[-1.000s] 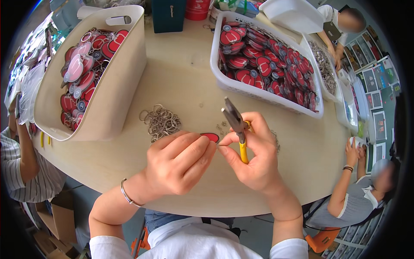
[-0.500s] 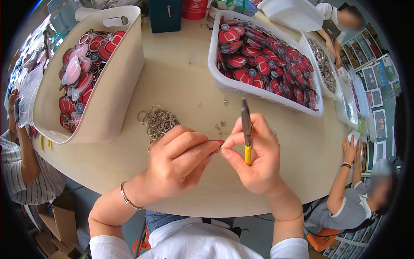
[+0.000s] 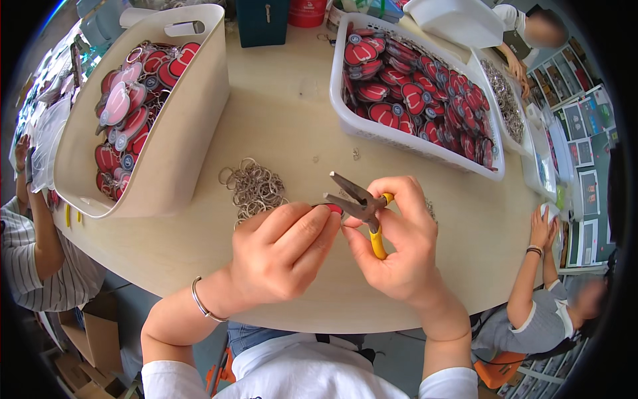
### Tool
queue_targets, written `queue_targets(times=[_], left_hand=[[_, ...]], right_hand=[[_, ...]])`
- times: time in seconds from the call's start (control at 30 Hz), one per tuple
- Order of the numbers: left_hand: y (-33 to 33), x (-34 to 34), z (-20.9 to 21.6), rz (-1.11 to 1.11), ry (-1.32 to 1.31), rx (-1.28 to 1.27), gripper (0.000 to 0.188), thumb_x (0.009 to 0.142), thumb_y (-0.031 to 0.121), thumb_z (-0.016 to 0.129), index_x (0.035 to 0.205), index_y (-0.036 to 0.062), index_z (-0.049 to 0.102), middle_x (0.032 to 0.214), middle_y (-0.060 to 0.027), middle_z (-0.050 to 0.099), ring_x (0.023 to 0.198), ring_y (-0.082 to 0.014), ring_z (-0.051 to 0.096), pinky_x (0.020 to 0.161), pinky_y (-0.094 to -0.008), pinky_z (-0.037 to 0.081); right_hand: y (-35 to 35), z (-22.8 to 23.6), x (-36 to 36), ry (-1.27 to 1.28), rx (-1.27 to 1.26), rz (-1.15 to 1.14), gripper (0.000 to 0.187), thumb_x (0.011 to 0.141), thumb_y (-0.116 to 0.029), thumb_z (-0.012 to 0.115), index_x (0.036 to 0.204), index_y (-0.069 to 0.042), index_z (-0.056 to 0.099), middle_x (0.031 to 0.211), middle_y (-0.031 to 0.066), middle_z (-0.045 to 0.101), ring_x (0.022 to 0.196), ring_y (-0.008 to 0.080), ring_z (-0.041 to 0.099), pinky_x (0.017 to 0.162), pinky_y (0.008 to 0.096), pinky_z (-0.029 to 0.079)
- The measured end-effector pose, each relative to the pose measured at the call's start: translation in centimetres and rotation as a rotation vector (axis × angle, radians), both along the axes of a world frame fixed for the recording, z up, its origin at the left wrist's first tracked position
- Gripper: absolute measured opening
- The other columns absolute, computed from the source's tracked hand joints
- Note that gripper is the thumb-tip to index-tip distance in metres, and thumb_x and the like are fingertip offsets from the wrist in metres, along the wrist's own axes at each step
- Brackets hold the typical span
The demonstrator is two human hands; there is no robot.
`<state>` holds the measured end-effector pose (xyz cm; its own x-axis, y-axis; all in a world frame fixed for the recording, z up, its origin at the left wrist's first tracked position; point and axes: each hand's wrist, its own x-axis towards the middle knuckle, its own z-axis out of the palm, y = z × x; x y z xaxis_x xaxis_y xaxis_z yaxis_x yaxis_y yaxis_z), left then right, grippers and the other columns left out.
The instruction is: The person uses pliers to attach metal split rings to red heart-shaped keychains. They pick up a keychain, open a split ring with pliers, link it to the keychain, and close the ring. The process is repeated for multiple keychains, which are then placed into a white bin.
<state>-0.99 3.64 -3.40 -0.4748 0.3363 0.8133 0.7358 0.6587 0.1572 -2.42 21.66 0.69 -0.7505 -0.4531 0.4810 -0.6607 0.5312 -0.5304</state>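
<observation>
My left hand (image 3: 282, 249) is closed, its fingers pinching a small red charm (image 3: 334, 209) that is mostly hidden behind them. My right hand (image 3: 402, 246) grips a pair of pliers (image 3: 362, 207) with yellow handles. The plier jaws are apart and point up and left, close above the charm. My right thumb and fingertips come near the charm's edge; whether they pinch a small ring there I cannot make out. Beyond my left hand lies a heap of metal key rings (image 3: 256, 188) on the table (image 3: 286, 113).
A tall cream bin (image 3: 199, 120) of red charms with rings stands left. At the right, a white basket (image 3: 415, 154) holds many red charms; a tray of metal parts (image 3: 503, 100) sits beyond it. A dark green box (image 3: 262, 23) stands behind. Other people work at both sides.
The pliers have swung from upright and edge-on to leaning left, their spread jaws now showing. Both hands stay close together around the charm. The whole view has shifted slightly.
</observation>
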Motion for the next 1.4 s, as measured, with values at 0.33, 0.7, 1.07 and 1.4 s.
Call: queue_targets(times=[0.33,0.7,1.07,1.4], left_hand=[[0.4,0.2,0.7,-0.100,-0.347,0.326,0.024,0.063,-0.007,0.073,0.085,-0.0001,0.068,0.081,-0.0094,0.065,0.061,-0.0219,0.057,0.052,-0.0300,0.046],[-0.6,-0.7,1.0,-0.092,-0.243,0.145,0.027,0.059,-0.008,0.071,0.085,-0.0016,0.068,0.077,-0.0077,0.062,0.061,-0.0213,0.055,0.049,-0.0313,0.045],[-4.2,-2.2,2.7,0.193,-0.266,0.482,0.013,0.075,-0.010,0.067,0.085,-0.0024,0.068,0.079,-0.0110,0.065,0.067,-0.0207,0.062,0.060,-0.0285,0.049],[-2.5,-2.3,0.2,0.057,-0.379,0.454,0.013,0.070,-0.007,0.069,0.081,0.0006,0.067,0.074,-0.0107,0.063,0.066,-0.0273,0.059,0.055,-0.0357,0.048]], right_hand=[[-0.7,-2.3,1.0,-0.187,-0.393,-0.054,0.010,0.075,0.002,0.071,0.083,-0.002,0.066,0.094,0.0077,0.051,0.079,0.0189,0.056,0.065,0.0303,0.046],[-1.0,-2.3,0.4,-0.138,-0.323,-0.047,0.012,0.076,0.002,0.071,0.085,-0.002,0.066,0.093,0.0065,0.050,0.083,0.0167,0.053,0.070,0.0276,0.044],[-2.4,-6.1,0.2,-0.263,0.075,0.026,0.023,0.065,-0.008,0.081,0.082,-0.003,0.067,0.101,0.0107,0.052,0.095,0.0289,0.052,0.083,0.0422,0.041],[-0.6,-4.5,-1.1,-0.572,-0.266,0.001,0.014,0.073,-0.005,0.077,0.075,0.001,0.066,0.094,0.0090,0.054,0.084,0.0214,0.054,0.075,0.0333,0.045]])
